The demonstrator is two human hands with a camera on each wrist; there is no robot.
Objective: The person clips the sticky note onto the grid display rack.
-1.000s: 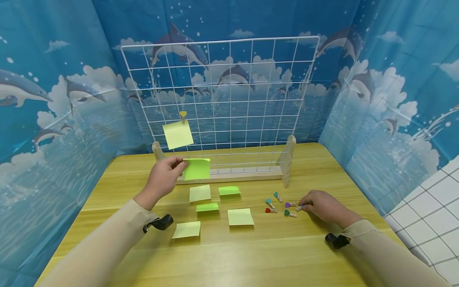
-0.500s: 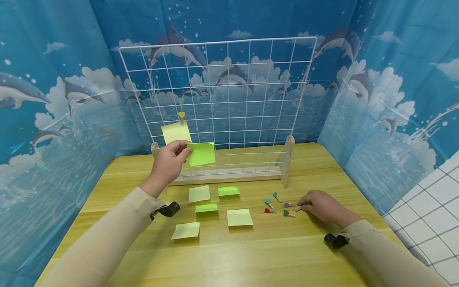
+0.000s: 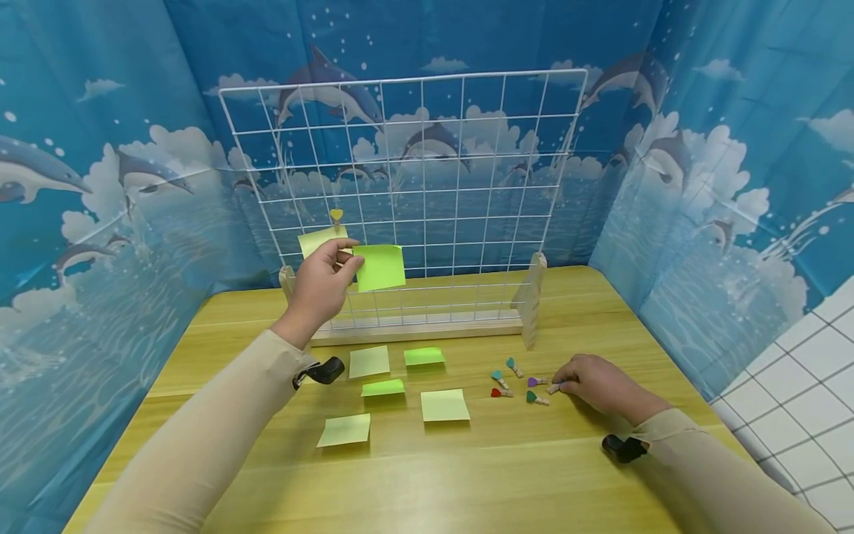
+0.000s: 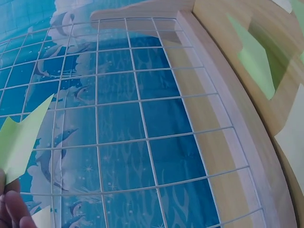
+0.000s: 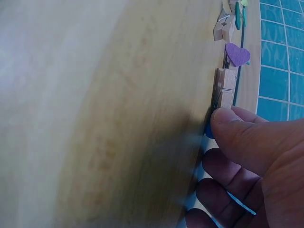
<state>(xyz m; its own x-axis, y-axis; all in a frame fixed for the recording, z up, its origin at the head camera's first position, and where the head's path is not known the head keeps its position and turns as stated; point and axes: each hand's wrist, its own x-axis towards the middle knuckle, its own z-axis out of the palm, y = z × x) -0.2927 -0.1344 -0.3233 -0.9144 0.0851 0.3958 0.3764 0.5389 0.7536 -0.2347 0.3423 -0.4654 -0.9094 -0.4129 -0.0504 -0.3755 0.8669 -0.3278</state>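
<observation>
In the head view my left hand (image 3: 323,282) pinches a bright green sticky note (image 3: 380,268) by its left edge, in front of the white wire grid (image 3: 456,215). Behind that hand, a pale yellow sticky note (image 3: 316,240) hangs on the grid from a clothespin with a yellow heart (image 3: 336,215); the hand covers its lower part. At the right of the table, my right hand (image 3: 603,383) pinches a small wooden clothespin (image 5: 227,88) between thumb and forefinger. A blue end of it shows under the thumb in the right wrist view.
Several clothespins with hearts lie left of the right hand, among them a purple one (image 3: 536,382) and a red one (image 3: 501,393). Yellow notes (image 3: 445,406) and green notes (image 3: 423,357) lie on the table before the grid's wooden base (image 3: 427,328).
My left hand has carried the green sticky note upward and slightly right, and now overlaps the hanging yellow note. The right hand has stayed in place at its clothespin.
</observation>
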